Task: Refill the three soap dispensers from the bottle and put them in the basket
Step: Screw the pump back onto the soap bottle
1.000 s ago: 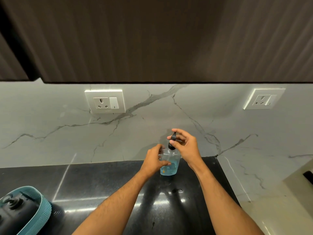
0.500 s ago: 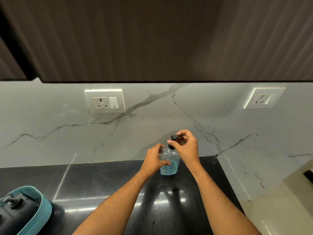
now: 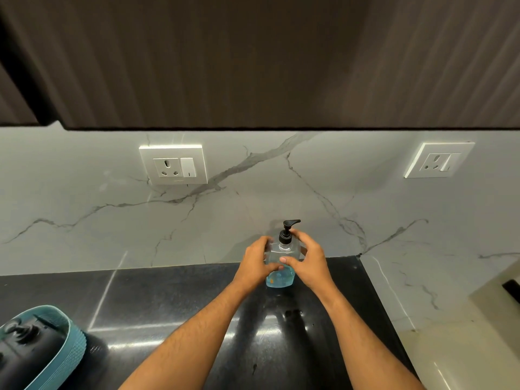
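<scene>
Gripping the clear soap dispenser point(image 3: 281, 258) from both sides, the left hand point(image 3: 257, 261) and right hand point(image 3: 308, 261) curl round its body where it stands on the black counter point(image 3: 168, 302), against the marble backsplash. Its pump head is seated; blue soap fills only its lower part. Judged from this, basket placement remains. Far left of the dispenser, the teal basket point(image 3: 71, 342) is cropped, with dark pump-topped contents; their count cannot be confirmed. No refill bottle is visible.
</scene>
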